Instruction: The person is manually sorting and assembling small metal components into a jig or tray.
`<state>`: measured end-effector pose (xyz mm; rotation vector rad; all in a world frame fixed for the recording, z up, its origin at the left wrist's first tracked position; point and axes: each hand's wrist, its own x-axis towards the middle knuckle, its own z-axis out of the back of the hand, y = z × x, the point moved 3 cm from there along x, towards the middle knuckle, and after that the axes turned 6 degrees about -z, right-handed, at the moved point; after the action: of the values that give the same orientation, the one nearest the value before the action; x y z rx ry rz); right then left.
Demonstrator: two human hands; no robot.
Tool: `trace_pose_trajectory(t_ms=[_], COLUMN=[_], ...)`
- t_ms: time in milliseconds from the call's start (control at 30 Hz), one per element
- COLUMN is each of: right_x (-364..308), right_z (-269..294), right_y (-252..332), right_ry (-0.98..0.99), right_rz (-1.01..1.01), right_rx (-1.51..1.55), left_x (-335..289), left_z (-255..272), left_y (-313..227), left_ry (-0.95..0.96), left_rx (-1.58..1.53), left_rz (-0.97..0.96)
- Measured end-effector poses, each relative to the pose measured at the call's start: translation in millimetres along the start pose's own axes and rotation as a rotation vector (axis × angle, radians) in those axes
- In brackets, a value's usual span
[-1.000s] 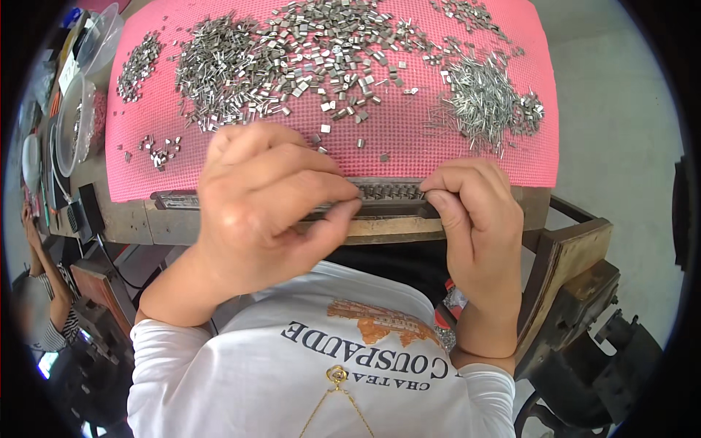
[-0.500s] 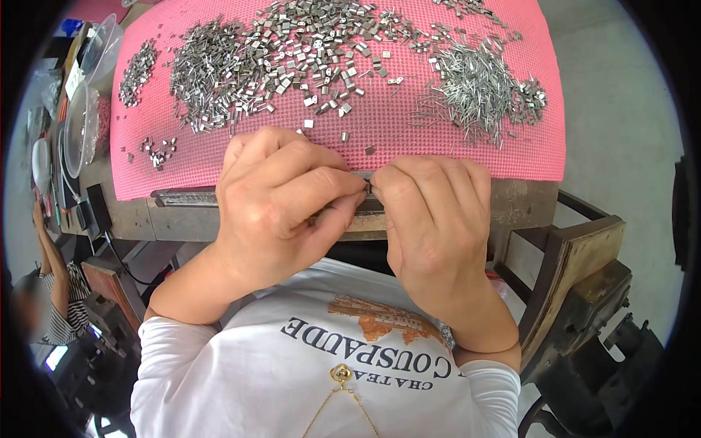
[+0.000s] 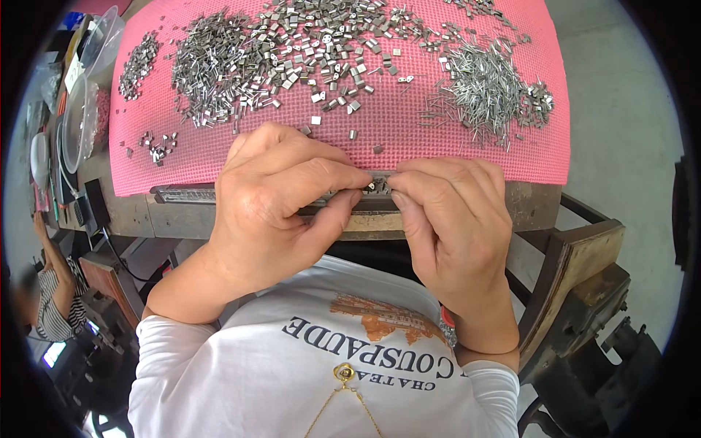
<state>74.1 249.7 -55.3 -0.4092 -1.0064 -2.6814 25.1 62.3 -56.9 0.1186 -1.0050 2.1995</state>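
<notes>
My left hand [image 3: 274,193] is closed in a pinch, thumb and forefinger at a small dark metal piece [image 3: 371,186] with a bright spot. This piece lies at the dark metal rail [image 3: 184,196] along the bench's front edge. Just to its right, my right hand [image 3: 456,212] is curled over the rail, with thumb and forefinger close together. Whatever those right fingertips hold, if anything, is too small to make out. The rail's middle is partly hidden by both hands.
Beyond my hands a pink mesh mat [image 3: 292,139] bears heaps of small metal links [image 3: 219,69] and thin metal pins [image 3: 485,87]. Clear plastic tubs [image 3: 75,135] stand at the left. A wooden-sided stand [image 3: 573,266] is at the right; another person's arm [image 3: 55,252] shows far left.
My right hand has shifted right, and its fingertips have come away from the left ones. The small piece between the hands shows more plainly. My left hand stays nearly in place.
</notes>
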Motion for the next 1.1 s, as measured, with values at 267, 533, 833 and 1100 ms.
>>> trace_pose_trajectory(t_ms=[267,533,833,1100], right_x=[1.6,11.4,25.2,36.0], right_z=[-9.4,-0.7,-10.4,-10.1], right_y=[0.7,-0.4,1.4,4.9], right_ry=[-0.026,0.033,0.001,0.106], right_rz=[0.002,-0.073,-0.047,-0.062], right_rx=[-0.03,0.025,-0.141,-0.164], left_x=[2.4,10.9,6.4,7.9], left_z=[-1.5,-0.4,12.2,43.1], left_y=[-5.4,-9.0,0.7,20.3], left_ry=[0.03,0.078,0.016,0.001], left_rx=[0.071,0.027,-0.197,0.172], left_rz=[-0.041,0.083,0.27,0.124])
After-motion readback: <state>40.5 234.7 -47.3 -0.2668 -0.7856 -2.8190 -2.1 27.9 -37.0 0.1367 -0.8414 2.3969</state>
